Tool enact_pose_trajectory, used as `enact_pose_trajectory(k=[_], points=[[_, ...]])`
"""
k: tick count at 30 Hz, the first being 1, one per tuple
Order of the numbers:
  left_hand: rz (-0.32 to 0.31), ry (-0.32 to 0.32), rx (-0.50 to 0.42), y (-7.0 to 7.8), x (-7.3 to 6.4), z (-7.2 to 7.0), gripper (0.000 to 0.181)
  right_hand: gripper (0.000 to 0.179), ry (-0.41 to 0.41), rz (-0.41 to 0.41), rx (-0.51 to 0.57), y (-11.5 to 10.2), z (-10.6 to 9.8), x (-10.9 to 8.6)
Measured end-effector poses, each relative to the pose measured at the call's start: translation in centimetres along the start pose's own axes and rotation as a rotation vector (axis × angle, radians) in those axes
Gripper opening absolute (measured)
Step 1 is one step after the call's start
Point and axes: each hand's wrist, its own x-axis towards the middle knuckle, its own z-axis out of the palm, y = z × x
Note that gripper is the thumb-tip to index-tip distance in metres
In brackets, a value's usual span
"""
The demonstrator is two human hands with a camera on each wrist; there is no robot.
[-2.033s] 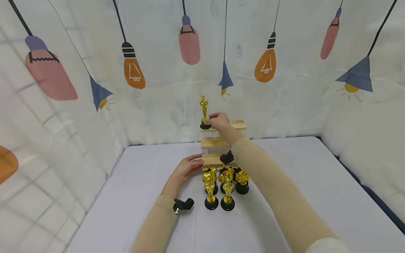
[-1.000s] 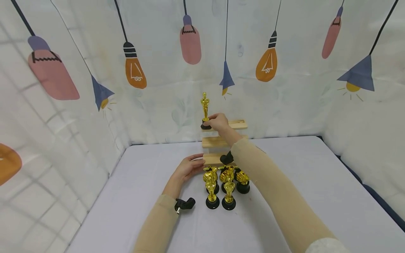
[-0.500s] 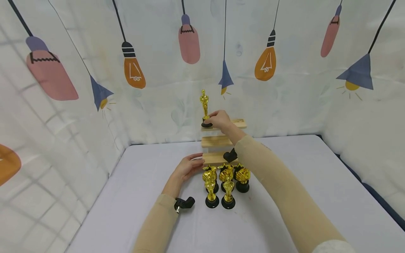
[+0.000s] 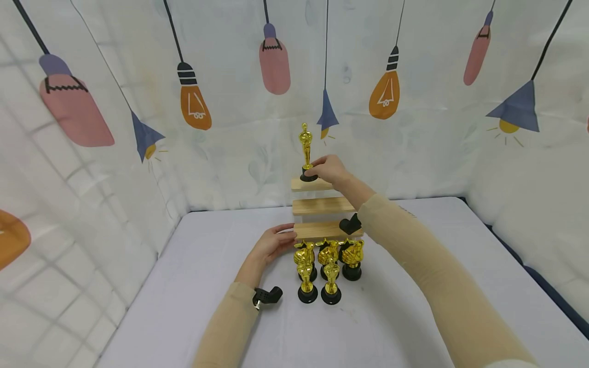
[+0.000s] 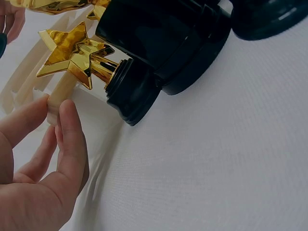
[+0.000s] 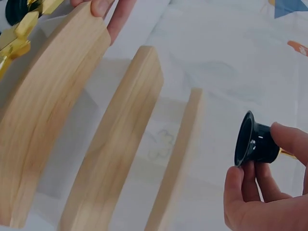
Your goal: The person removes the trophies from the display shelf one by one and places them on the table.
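My right hand (image 4: 332, 171) pinches a gold figure statuette (image 4: 306, 144) by its round black base (image 6: 262, 142). The statuette is upright over the top step of a three-tier wooden stand (image 4: 322, 206); in the right wrist view its hollow base is away from the steps. At the stand's lower left, my left hand (image 4: 272, 245) grips the end of the lowest step (image 5: 60, 94) between thumb and fingers. Close in front of that step stand several gold trophies (image 4: 331, 278) on black bases, one topped by a star (image 5: 74, 53).
A white cloth (image 4: 216, 245) covers the table. Behind it hangs a pale backdrop (image 4: 230, 163) printed with lamps and bulbs. A black wrist device (image 4: 268, 295) sits on my left wrist, another (image 4: 350, 224) on my right.
My right hand has lifted the statuette and carried it a little to the right, away from the top step's left end. The left hand has stayed on the lowest step.
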Motion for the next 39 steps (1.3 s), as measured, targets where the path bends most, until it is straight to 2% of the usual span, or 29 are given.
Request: enact_pose_trajectory(k=[11,28,39], points=[[0.013,0.014,0.008,0.0,0.1,-0.2,0.05,0.051,-0.027,-0.02,0.012,-0.4,-2.1,-2.5],[0.012,0.006,-0.007,0.0,-0.1,-0.3,0.051,0.053,-0.037,-0.053,0.032,1.6,-3.9,-6.1],[0.024,-0.011,0.011,-0.2,-0.3,0.0,0.05,0.056,-0.052,-0.037,0.023,3.2,-4.7,-7.8]])
